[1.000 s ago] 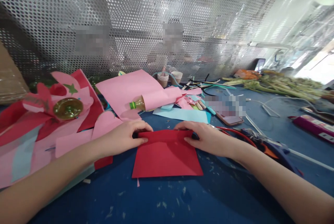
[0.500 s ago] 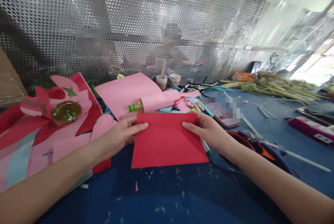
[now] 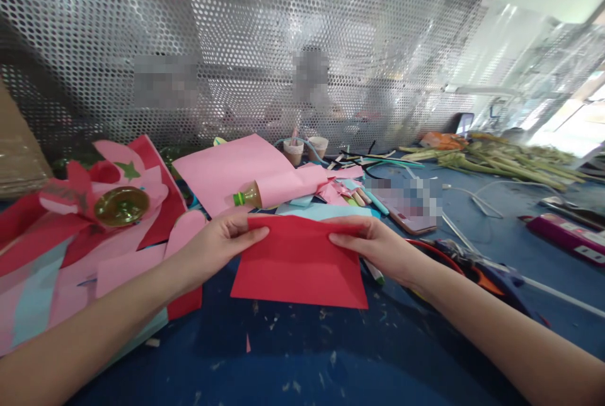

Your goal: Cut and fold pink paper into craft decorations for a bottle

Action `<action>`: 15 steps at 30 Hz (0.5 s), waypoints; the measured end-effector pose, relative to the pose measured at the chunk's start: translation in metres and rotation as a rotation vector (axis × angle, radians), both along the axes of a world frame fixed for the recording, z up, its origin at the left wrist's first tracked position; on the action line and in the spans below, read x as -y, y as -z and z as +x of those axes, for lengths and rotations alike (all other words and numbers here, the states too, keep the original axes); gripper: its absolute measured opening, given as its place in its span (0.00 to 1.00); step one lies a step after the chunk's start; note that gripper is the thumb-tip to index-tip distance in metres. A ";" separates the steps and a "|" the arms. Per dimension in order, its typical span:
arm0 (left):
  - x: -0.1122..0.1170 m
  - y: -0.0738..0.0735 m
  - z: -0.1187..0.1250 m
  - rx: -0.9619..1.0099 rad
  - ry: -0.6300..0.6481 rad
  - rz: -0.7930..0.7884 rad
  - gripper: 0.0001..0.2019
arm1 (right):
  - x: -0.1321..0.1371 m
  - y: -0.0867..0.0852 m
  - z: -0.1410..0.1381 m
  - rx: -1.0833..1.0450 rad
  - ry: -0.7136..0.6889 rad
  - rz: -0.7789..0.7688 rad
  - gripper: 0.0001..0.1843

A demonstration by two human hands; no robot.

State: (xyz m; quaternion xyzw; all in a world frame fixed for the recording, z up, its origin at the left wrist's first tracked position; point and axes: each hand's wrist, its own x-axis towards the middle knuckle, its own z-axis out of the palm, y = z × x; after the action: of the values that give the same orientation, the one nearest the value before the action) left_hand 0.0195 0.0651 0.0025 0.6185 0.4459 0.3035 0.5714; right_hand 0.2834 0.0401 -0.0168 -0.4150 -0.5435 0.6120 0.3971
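A red sheet of paper [image 3: 299,264] is held just above the blue table [image 3: 293,362], its far edge raised and its near edge hanging lower. My left hand [image 3: 218,243] pinches the far left corner with thumb on top and fingers behind. At the far right corner my right hand [image 3: 373,243] pinches the same way. Both hands are closed on the sheet. Small paper scraps lie on the table under it.
Pink and red paper pieces [image 3: 85,248] with a gold disc [image 3: 121,205] pile at the left. A small bottle wrapped in pink paper [image 3: 278,188], two cups [image 3: 305,147], a phone [image 3: 410,212], scissors with orange handles [image 3: 472,267] and green stalks [image 3: 501,157] lie beyond. A perforated metal screen [image 3: 265,40] stands behind.
The red sheet lay flat on the table a second ago; both hands lifted it by its far corners, and it now tilts with the far edge a little lower than half a second ago.
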 end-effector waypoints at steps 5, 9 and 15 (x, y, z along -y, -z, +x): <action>-0.005 -0.010 -0.012 -0.141 0.090 0.057 0.13 | -0.003 0.003 0.001 0.039 -0.011 0.081 0.10; -0.007 -0.014 -0.015 -0.154 0.090 -0.015 0.11 | -0.001 0.001 0.000 0.100 0.012 0.131 0.14; -0.002 -0.016 -0.010 -0.241 0.198 -0.084 0.23 | 0.005 -0.007 0.000 0.209 0.018 0.271 0.19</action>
State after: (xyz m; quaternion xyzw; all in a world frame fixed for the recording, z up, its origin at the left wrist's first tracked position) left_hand 0.0093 0.0671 0.0185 0.6670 0.4605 0.1503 0.5661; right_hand 0.2830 0.0352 -0.0093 -0.4241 -0.6556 0.4831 0.3962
